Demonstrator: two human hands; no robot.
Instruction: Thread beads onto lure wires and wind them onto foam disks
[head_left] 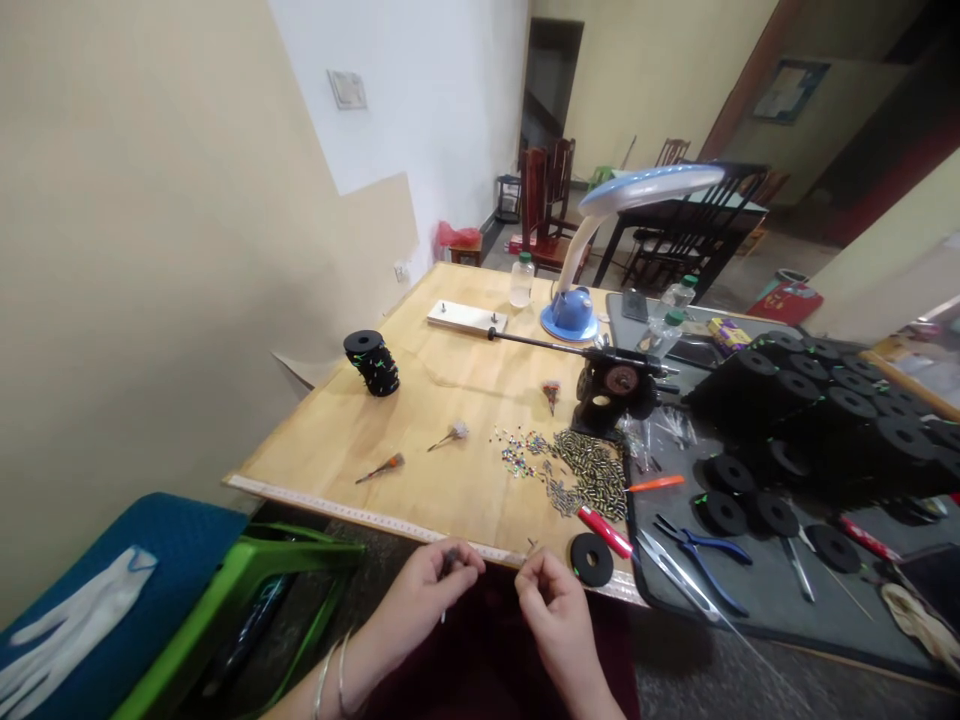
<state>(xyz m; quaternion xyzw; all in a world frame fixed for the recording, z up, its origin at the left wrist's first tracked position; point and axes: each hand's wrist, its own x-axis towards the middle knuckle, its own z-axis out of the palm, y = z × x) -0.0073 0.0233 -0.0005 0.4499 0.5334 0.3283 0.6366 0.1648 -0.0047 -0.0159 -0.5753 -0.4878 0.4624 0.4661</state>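
My left hand (444, 580) is closed at the table's front edge, its fingertips pinched on something small and dark; a thin pale end pokes out below. To the right of it my right hand (553, 600) is also closed, thumb against bent fingers. Whatever it holds is too small to make out. A tiny thin piece (532, 545) shows just above its fingertips. Beside my right hand lies a black foam ring (580, 572), with a red-handled tool (604, 531) behind it. Farther back are a heap of small striped metallic pieces (592, 465) and scattered coloured beads (517, 458).
A black clamp-like device (615, 385) with a long rod stands behind the heap. A stack of black rings (379, 372) is at the left. Pliers (701, 540), scissors (679, 575) and many ring stacks (802, 400) cover the grey mat. A blue lamp (571, 315) stands behind.
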